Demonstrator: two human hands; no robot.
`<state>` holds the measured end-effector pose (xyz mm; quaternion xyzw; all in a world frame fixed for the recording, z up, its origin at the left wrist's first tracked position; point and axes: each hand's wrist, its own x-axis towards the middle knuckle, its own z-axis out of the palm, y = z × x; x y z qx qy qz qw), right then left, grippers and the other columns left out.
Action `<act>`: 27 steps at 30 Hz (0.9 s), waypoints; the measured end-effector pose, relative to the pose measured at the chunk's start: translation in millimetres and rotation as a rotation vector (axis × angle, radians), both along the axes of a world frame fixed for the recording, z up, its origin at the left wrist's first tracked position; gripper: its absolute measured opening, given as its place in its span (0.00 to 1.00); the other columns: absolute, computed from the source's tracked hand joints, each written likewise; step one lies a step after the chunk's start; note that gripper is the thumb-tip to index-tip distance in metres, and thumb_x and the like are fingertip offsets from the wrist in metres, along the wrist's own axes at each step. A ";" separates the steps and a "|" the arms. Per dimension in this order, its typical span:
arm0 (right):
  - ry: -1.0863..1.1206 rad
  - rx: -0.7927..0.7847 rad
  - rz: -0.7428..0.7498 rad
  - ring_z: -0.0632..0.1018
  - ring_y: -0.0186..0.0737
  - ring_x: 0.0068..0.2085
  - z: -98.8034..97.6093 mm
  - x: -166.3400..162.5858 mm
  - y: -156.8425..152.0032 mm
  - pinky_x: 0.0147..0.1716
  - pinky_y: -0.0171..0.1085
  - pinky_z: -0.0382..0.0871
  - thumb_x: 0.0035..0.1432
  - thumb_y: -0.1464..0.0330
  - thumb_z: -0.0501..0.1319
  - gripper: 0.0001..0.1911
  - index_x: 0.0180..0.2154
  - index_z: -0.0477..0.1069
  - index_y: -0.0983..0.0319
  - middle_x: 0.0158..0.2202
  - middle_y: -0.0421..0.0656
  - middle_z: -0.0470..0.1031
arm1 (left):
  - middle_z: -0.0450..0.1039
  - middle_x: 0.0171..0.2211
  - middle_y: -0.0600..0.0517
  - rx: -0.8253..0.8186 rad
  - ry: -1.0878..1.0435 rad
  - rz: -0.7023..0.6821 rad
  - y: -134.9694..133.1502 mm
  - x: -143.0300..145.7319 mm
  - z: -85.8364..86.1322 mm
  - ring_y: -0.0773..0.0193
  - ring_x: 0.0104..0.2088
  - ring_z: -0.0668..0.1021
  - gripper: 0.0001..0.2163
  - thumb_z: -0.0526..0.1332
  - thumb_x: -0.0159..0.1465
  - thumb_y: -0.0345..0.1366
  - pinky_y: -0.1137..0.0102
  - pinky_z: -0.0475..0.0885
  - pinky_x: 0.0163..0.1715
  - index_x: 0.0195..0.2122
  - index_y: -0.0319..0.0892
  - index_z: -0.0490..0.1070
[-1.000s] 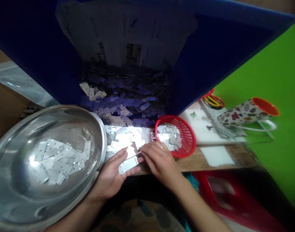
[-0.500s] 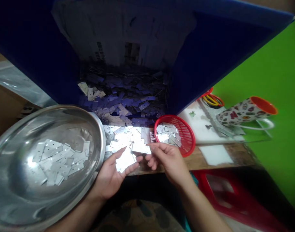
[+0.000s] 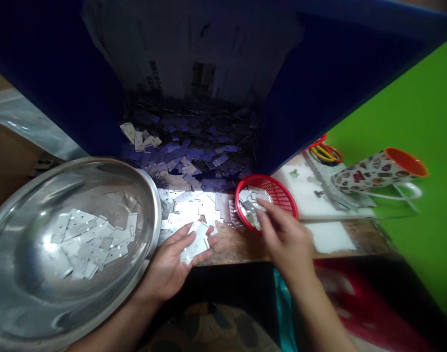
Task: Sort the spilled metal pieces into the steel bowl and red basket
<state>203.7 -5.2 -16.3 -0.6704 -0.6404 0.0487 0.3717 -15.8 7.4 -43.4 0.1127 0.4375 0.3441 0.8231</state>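
Observation:
My left hand [image 3: 175, 261] is closed around a small stack of thin metal plates [image 3: 196, 246], thumb on top, between the steel basin and the red basket. The plates are silvery, flat and rectangular, with small holes. Over the near rim of the red plastic basket [image 3: 295, 208] reaches my right hand [image 3: 287, 239], its thumb and forefinger slightly apart just above the plates [image 3: 250, 203] lying inside. No plate shows between those fingers. Brightly lit loose plates [image 3: 190, 205] lie spread on the wooden bench in front of both hands.
At left a large steel basin [image 3: 155, 195] holds a pile of similar plates. Behind, a dark blue enclosure [image 3: 311, 88] surrounds a heap of plates [image 3: 194, 146]. To the right are a patterned mug [image 3: 370, 173], a white board [image 3: 300, 190] and a white pad [image 3: 329, 237].
My right hand has moved right, from beside the left hand to the red basket, and the plate it pinched is gone from its fingers. My left thumb has closed over its stack.

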 end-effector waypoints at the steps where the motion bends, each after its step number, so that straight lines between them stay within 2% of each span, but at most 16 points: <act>1: -0.052 -0.009 0.128 0.78 0.42 0.39 -1.5 -5.4 -1.4 0.40 0.40 0.74 0.62 0.71 0.57 0.15 0.50 0.73 0.60 0.39 0.48 0.78 | 0.72 0.52 0.39 0.015 0.003 -0.019 -0.4 0.4 -0.8 0.51 0.48 0.78 0.17 0.59 0.63 0.29 0.68 0.78 0.39 0.54 0.37 0.66; 3: -0.126 -0.087 0.390 0.77 0.42 0.42 -3.8 -18.0 -2.5 0.40 0.40 0.74 0.63 0.74 0.54 0.19 0.54 0.70 0.58 0.43 0.49 0.75 | 0.72 0.52 0.41 0.053 0.005 -0.058 -1.1 0.8 -2.0 0.53 0.46 0.79 0.16 0.60 0.63 0.30 0.70 0.78 0.36 0.53 0.39 0.67; 5: -0.180 -0.165 0.555 0.75 0.43 0.45 -5.4 -28.3 -1.0 0.41 0.41 0.74 0.63 0.75 0.54 0.19 0.54 0.70 0.56 0.46 0.49 0.73 | 0.71 0.53 0.43 0.087 0.010 -0.093 -1.3 0.0 -2.0 0.55 0.45 0.79 0.15 0.61 0.62 0.30 0.73 0.77 0.32 0.51 0.40 0.69; 8: -0.172 -0.186 0.634 0.75 0.44 0.45 -6.7 -34.1 3.2 0.43 0.43 0.73 0.63 0.74 0.54 0.16 0.51 0.71 0.59 0.46 0.49 0.73 | 0.71 0.53 0.44 0.095 0.019 -0.129 -0.8 -3.1 -0.7 0.57 0.44 0.80 0.13 0.62 0.62 0.31 0.76 0.76 0.30 0.49 0.40 0.69; 13: -0.054 -0.209 0.717 0.74 0.43 0.47 -8.2 -31.4 3.5 0.46 0.43 0.72 0.64 0.73 0.55 0.15 0.51 0.71 0.60 0.47 0.49 0.73 | 0.76 0.44 0.45 0.106 0.003 -0.163 -0.3 -5.6 -1.8 0.59 0.39 0.81 0.12 0.61 0.62 0.32 0.79 0.74 0.25 0.48 0.40 0.70; 15: 0.085 -0.210 0.693 0.75 0.42 0.46 -8.9 -32.2 1.9 0.46 0.42 0.72 0.64 0.72 0.55 0.14 0.49 0.73 0.60 0.45 0.47 0.75 | 0.77 0.43 0.45 0.098 -0.009 -0.143 -0.4 -4.6 -3.3 0.58 0.37 0.82 0.11 0.61 0.63 0.34 0.78 0.74 0.23 0.46 0.39 0.71; 17: 0.315 -0.251 0.548 0.77 0.40 0.40 -9.6 -34.2 1.0 0.41 0.39 0.73 0.63 0.71 0.56 0.11 0.44 0.75 0.60 0.39 0.46 0.77 | 0.77 0.42 0.44 0.064 -0.028 -0.099 0.0 -3.6 -4.5 0.56 0.36 0.82 0.11 0.59 0.64 0.37 0.75 0.76 0.25 0.45 0.38 0.71; 19: 0.614 -0.394 0.358 0.77 0.35 0.30 -10.3 -36.4 1.2 0.30 0.34 0.73 0.62 0.67 0.59 0.09 0.36 0.77 0.62 0.30 0.43 0.78 | 0.76 0.43 0.42 0.020 -0.062 -0.069 1.1 -3.0 -5.2 0.54 0.37 0.82 0.13 0.57 0.65 0.39 0.71 0.78 0.28 0.46 0.36 0.71; 21: 0.922 -0.580 0.244 0.72 0.30 0.21 -11.1 -38.7 2.1 0.20 0.29 0.67 0.59 0.63 0.61 0.11 0.31 0.76 0.63 0.24 0.41 0.76 | 0.77 0.41 0.41 -0.008 -0.086 -0.059 2.3 -3.0 -5.4 0.53 0.38 0.81 0.14 0.56 0.66 0.39 0.70 0.78 0.30 0.47 0.35 0.71; 24: 1.231 -0.744 0.224 0.70 0.27 0.18 -12.7 -42.3 3.3 0.17 0.27 0.65 0.54 0.60 0.64 0.14 0.29 0.75 0.66 0.23 0.42 0.76 | 0.77 0.39 0.42 -0.007 -0.065 -0.035 2.8 -3.2 -4.7 0.54 0.37 0.81 0.12 0.55 0.66 0.36 0.69 0.78 0.30 0.46 0.34 0.71; 27: 1.313 -0.766 0.215 0.72 0.28 0.18 -14.3 -45.5 3.1 0.17 0.27 0.67 0.51 0.59 0.66 0.15 0.27 0.75 0.67 0.22 0.44 0.77 | 0.77 0.41 0.43 0.036 -0.024 -0.016 1.7 -3.0 -4.1 0.56 0.37 0.81 0.10 0.59 0.64 0.32 0.70 0.78 0.31 0.44 0.35 0.72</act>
